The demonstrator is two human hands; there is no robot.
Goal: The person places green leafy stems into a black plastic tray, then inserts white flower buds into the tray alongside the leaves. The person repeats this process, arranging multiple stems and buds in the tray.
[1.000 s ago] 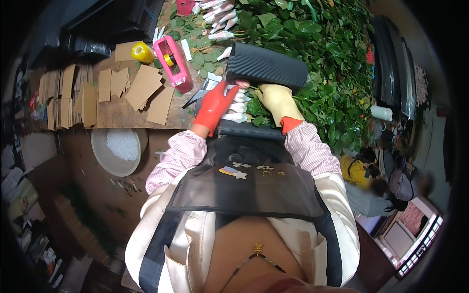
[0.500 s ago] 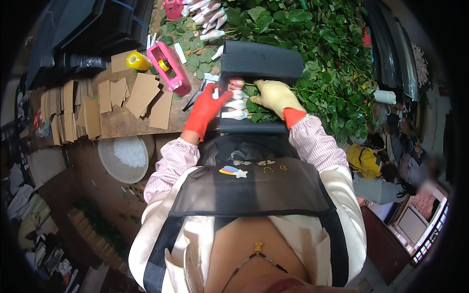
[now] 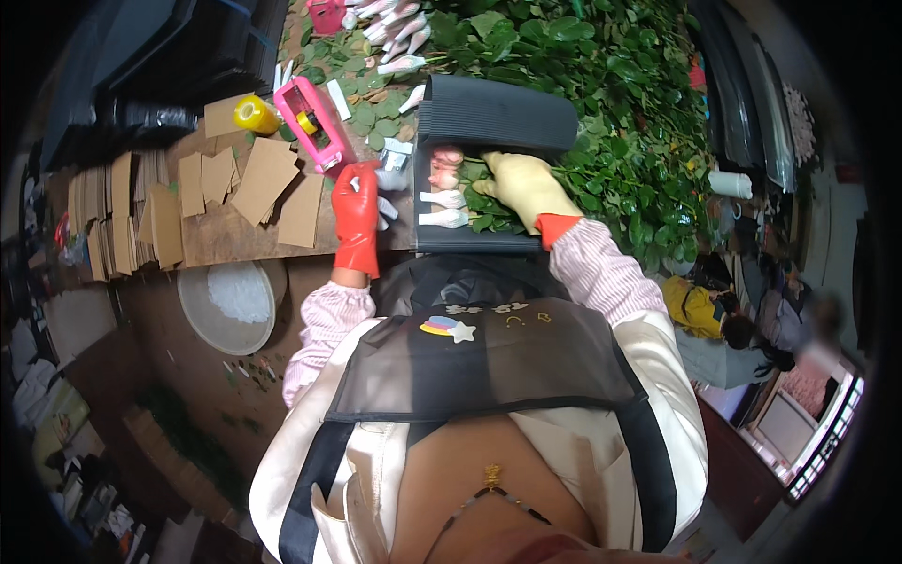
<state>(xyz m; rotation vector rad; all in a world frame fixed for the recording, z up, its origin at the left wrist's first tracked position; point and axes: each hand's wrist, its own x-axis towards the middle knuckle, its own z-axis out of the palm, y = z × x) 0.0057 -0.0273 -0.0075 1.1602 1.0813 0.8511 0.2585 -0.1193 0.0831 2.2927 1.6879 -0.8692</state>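
Observation:
My left hand, in a red glove, is closed with a small white piece at its fingertips, left of the corrugated dark sheet. The sheet is folded over the flowers. My right hand, in a cream glove, rests among leafy stems under the fold, its fingers curled on a rose stem. Just left of it lie bare pink rose heads and two heads in white sleeves. A small silvery object lies beside my left fingers.
Pink tape dispenser, yellow tape roll, cardboard pieces and stacked dark sheets sit at left. Foliage covers the right. A pale tub stands below the table. People are at far right.
My left hand has moved left, away from the flower heads, and curled closed. More bare pink petals show. My right hand has stayed among the stems, shifting slightly.

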